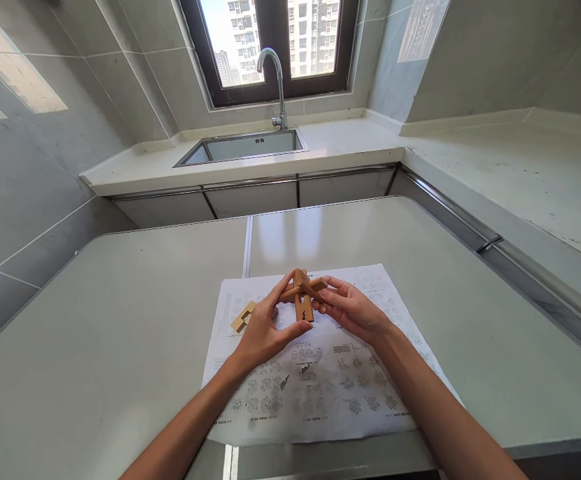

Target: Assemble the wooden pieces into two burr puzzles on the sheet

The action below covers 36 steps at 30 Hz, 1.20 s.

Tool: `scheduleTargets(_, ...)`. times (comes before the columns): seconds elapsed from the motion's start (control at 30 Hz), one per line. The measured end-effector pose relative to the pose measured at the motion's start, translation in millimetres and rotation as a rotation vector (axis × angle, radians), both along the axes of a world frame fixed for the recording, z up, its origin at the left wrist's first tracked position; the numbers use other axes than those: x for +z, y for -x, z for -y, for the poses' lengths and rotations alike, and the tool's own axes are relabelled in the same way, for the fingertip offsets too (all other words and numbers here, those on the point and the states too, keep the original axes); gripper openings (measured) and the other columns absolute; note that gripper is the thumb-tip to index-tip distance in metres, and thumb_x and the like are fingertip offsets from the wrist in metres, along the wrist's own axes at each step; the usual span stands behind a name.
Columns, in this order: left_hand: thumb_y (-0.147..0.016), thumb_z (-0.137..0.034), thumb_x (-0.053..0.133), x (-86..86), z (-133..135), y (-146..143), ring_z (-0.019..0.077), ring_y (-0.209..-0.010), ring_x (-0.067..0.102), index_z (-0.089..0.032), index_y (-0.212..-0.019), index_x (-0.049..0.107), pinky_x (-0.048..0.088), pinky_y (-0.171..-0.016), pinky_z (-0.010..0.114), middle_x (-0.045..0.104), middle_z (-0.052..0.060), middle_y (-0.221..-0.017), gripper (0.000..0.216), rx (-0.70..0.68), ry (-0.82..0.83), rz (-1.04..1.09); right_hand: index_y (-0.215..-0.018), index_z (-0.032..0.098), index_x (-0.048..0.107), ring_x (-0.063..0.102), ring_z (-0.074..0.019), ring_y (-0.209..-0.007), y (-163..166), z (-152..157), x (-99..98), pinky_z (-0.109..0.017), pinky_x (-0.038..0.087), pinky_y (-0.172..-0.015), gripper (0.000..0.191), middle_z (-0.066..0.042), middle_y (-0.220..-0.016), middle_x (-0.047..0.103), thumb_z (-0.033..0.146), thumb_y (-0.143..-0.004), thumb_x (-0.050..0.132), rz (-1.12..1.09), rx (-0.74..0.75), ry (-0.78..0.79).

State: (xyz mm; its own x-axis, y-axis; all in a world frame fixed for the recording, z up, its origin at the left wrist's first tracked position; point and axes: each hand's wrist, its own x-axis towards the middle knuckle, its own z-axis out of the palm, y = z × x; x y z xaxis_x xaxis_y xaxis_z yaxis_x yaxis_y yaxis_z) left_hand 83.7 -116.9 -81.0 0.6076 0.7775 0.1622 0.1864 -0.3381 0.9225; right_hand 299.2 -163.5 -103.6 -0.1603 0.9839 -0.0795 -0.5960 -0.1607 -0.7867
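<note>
Several brown wooden burr puzzle pieces (304,308), partly fitted crosswise, are held up between both hands over a printed sheet (330,400). My left hand (266,327) grips the upright notched piece, thumb at its lower end and fingers toward its top. With its fingertips, my right hand (353,307) pinches the pieces that stick out to the right. A lighter wooden piece (240,319) with a notch lies on the sheet, just left of my left hand and partly hidden by it. Small line diagrams cover the sheet, which is worn through in a few spots.
The sheet lies on a pale table (120,333) with a seam across it. Beyond stands a white counter (340,143) with a sink (250,145) and a curved faucet (279,87) beneath a window. Another counter (520,160) runs along the right; a tiled wall is at left.
</note>
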Motion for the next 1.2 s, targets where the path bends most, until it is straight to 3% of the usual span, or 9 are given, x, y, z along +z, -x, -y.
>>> scheduleTargets(0.2, -0.076, -0.053, 0.090, 1.2, -4, 4, 0.0337, -0.134, 0.060, -0.032, -0.164, 0.037, 0.047, -0.111, 0.043, 0.064, 0.011, -0.150, 0.105, -0.030, 0.040, -0.005, -0.112, 0.021, 0.079, 0.059, -0.0138, -0.079, -1, -1, -2.1, -0.029, 0.049, -0.076, 0.034, -0.004, -0.102, 0.073, 0.036, -0.083, 0.090, -0.020, 0.000, 0.004)
scheduleTargets(0.33, -0.095, -0.060, 0.068, 5.8, -6, 4, 0.0321, -0.131, 0.064, -0.029, -0.161, 0.043, 0.050, -0.106, 0.041, 0.063, 0.011, -0.151, 0.077, -0.044, 0.031, -0.021, -0.113, 0.021, 0.079, 0.060, -0.0152, -0.082, -2, -2, -5.2, -0.030, 0.050, -0.080, 0.036, -0.005, -0.102, 0.073, 0.036, -0.082, 0.090, -0.033, -0.010, 0.011)
scheduleTargets(0.43, -0.102, -0.057, 0.058, 9.4, -4, 2, 0.0298, -0.122, 0.070, -0.026, -0.159, 0.046, 0.053, -0.102, 0.039, 0.071, 0.010, -0.142, 0.067, -0.008, 0.038, -0.029, -0.113, 0.021, 0.079, 0.061, -0.0162, -0.083, -2, -2, -7.2, -0.031, 0.050, -0.081, 0.035, -0.005, -0.104, 0.073, 0.037, -0.082, 0.090, -0.017, 0.005, 0.003)
scheduleTargets(0.6, -0.103, -0.056, 0.056, 8.9, -2, -2, 0.0270, -0.107, 0.076, -0.022, -0.155, 0.050, 0.056, -0.091, 0.035, 0.081, 0.008, -0.120, 0.062, 0.067, 0.046, -0.032, -0.112, 0.021, 0.080, 0.060, -0.0142, -0.082, -1, -2, -7.8, -0.029, 0.049, -0.080, 0.033, -0.005, -0.103, 0.073, 0.036, -0.085, 0.088, -0.012, 0.002, -0.005)
scheduleTargets(0.97, -0.102, -0.060, 0.055, 0.6, -2, -1, 0.0251, -0.094, 0.076, -0.022, -0.148, 0.057, 0.056, -0.078, 0.032, 0.082, 0.008, -0.112, 0.060, 0.143, 0.018, -0.050, -0.114, 0.020, 0.079, 0.068, -0.0187, -0.096, 1, -3, -9.6, -0.033, 0.053, -0.092, 0.037, -0.008, -0.113, 0.077, 0.038, -0.084, 0.089, -0.009, -0.011, 0.015)
scheduleTargets(1.07, -0.103, -0.058, 0.054, -0.1, -2, 0, 0.0260, -0.105, 0.075, -0.023, -0.154, 0.051, 0.056, -0.092, 0.036, 0.079, 0.009, -0.123, 0.062, 0.079, 0.017, -0.046, -0.114, 0.020, 0.079, 0.070, -0.0201, -0.098, 5, -2, -6.7, -0.035, 0.054, -0.095, 0.036, -0.008, -0.113, 0.078, 0.038, -0.084, 0.089, 0.005, -0.016, 0.023)
scheduleTargets(1.2, -0.078, -0.053, 0.088, 1.3, 0, -1, 0.0336, -0.133, 0.063, -0.026, -0.159, 0.045, 0.049, -0.112, 0.043, 0.065, 0.013, -0.148, 0.095, -0.041, -0.004, -0.006, -0.114, 0.021, 0.080, 0.071, -0.0225, -0.103, 8, 0, -2.8, -0.036, 0.054, -0.094, 0.038, -0.008, -0.113, 0.078, 0.038, -0.082, 0.090, 0.032, -0.032, 0.018)
